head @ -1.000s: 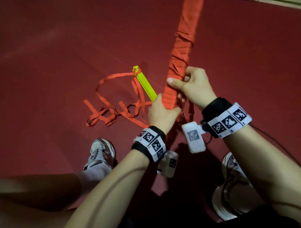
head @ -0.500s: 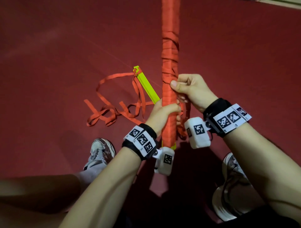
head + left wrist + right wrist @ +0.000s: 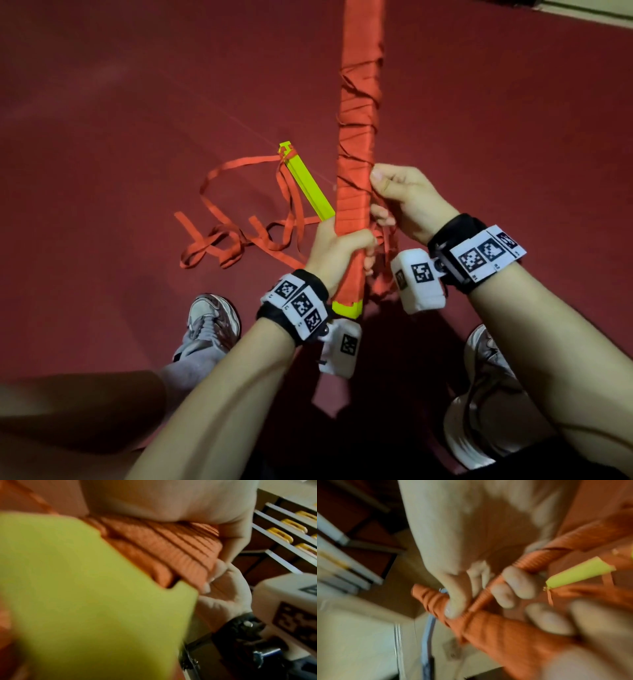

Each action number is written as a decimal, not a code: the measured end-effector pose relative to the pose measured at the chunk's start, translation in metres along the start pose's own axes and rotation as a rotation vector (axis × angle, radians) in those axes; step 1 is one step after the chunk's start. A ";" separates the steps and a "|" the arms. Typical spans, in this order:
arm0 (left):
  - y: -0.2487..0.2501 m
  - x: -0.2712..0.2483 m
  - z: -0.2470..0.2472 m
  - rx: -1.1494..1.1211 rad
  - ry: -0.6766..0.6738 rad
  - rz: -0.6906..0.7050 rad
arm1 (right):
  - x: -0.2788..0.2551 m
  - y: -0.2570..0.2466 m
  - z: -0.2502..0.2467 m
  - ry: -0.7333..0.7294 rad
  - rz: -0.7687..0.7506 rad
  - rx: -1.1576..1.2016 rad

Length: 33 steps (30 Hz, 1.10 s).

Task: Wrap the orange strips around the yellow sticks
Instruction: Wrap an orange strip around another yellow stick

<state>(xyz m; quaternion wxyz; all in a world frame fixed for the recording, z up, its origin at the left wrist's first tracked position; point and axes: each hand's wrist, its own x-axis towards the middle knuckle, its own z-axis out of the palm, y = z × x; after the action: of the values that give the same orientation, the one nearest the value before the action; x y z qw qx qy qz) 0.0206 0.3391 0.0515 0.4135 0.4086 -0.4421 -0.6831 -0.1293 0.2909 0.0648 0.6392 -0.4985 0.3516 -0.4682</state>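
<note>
While left hand (image 3: 337,250) grips wrapped stick (image 3: 356,192) low and right hand (image 3: 407,202) pinches orange strip (image 3: 385,246) just above: rigid core, limp slippery tape; best held taut, close to windings.

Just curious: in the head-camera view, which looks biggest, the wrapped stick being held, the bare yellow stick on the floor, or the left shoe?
1. Wrapped stick, though it's nearer the camera.
2. Left shoe and bare yellow stick: too alike to rank.

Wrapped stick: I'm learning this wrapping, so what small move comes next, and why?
Probably wind the loose strip once more toward the bare yellow end. The left hand grips the stick; the right hand holds the strip beside it.
</note>
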 end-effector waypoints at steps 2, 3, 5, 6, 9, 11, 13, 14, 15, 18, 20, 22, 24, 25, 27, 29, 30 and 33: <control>0.002 -0.002 -0.002 -0.104 -0.150 -0.082 | -0.001 -0.005 0.000 -0.150 0.035 0.107; 0.001 -0.003 -0.002 -0.140 -0.187 -0.099 | 0.000 -0.007 0.000 -0.189 0.045 0.118; 0.002 -0.003 0.001 -0.171 -0.168 -0.083 | 0.003 -0.010 0.002 -0.157 0.059 0.069; 0.002 -0.001 0.004 -0.141 -0.116 -0.049 | 0.005 -0.010 0.005 -0.084 0.054 0.025; -0.007 0.015 0.005 0.201 0.115 -0.015 | 0.009 -0.004 0.017 0.188 -0.006 -0.147; -0.017 0.020 0.004 0.375 0.224 -0.039 | 0.009 0.002 0.022 0.270 -0.046 -0.204; -0.024 0.020 0.004 0.401 0.324 0.010 | 0.008 0.004 0.024 0.250 -0.061 -0.211; -0.023 0.019 0.004 0.377 0.344 0.048 | 0.007 0.002 0.024 0.215 -0.058 -0.212; -0.019 0.018 0.004 0.340 0.339 0.076 | 0.006 -0.003 0.023 0.178 -0.053 -0.216; -0.006 0.015 -0.001 0.114 0.221 0.040 | 0.005 -0.017 0.016 0.070 -0.046 -0.183; 0.004 0.011 -0.003 -0.048 0.031 -0.075 | 0.002 -0.023 0.010 -0.021 -0.041 -0.140; 0.009 0.005 -0.002 -0.139 -0.141 -0.140 | -0.001 -0.025 0.005 -0.105 -0.014 -0.115; 0.009 0.002 -0.002 -0.172 -0.204 -0.172 | -0.001 -0.026 0.001 -0.151 0.010 -0.110; 0.010 0.001 -0.001 -0.160 -0.201 -0.176 | -0.002 -0.026 0.001 -0.159 0.009 -0.117; 0.012 0.002 0.000 -0.085 -0.138 -0.155 | -0.003 -0.027 0.002 -0.118 -0.009 -0.142; 0.016 0.005 0.002 0.002 -0.043 -0.113 | -0.002 -0.028 0.006 0.017 -0.037 -0.182; 0.018 0.006 0.001 0.041 0.008 -0.101 | -0.001 -0.028 0.010 0.100 -0.055 -0.226; 0.018 0.011 0.006 0.142 0.151 -0.081 | 0.001 -0.026 0.016 0.300 -0.121 -0.353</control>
<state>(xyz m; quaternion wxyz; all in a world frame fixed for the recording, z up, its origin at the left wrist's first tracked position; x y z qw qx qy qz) 0.0155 0.3261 0.0677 0.3876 0.5047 -0.4402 -0.6335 -0.1202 0.2929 0.0944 0.4535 -0.5474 0.4887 -0.5058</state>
